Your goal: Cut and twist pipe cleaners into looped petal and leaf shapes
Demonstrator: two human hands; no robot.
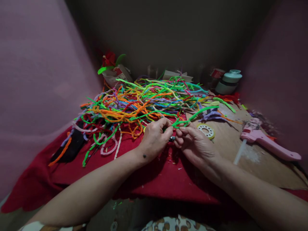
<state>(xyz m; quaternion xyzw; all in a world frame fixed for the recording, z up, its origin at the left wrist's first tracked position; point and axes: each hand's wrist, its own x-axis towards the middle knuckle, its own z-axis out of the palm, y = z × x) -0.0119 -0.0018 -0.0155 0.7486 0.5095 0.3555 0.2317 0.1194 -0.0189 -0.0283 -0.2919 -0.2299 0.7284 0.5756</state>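
Note:
Both hands meet over the front of the table, pinching a bright green pipe cleaner [202, 112] between them. My left hand [156, 134] has thumb and forefinger closed on its left part, where green strands cross. My right hand [192, 141] grips it a little to the right, fingers curled below. One fuzzy green end sticks out up and to the right. Just beyond the hands lies a tangled heap of multicoloured pipe cleaners [134, 107]. A small metal object [171, 138] shows partly behind the fingers; its kind is hidden.
On the right, a pink glue gun [271, 144] rests on a cardboard sheet [255, 173]. A yellow tape roll [206, 131] lies beside my right hand. Behind stand a mint-coloured bottle [228, 82] and a red flower [109, 59]. Red cloth [96, 183] covers the table.

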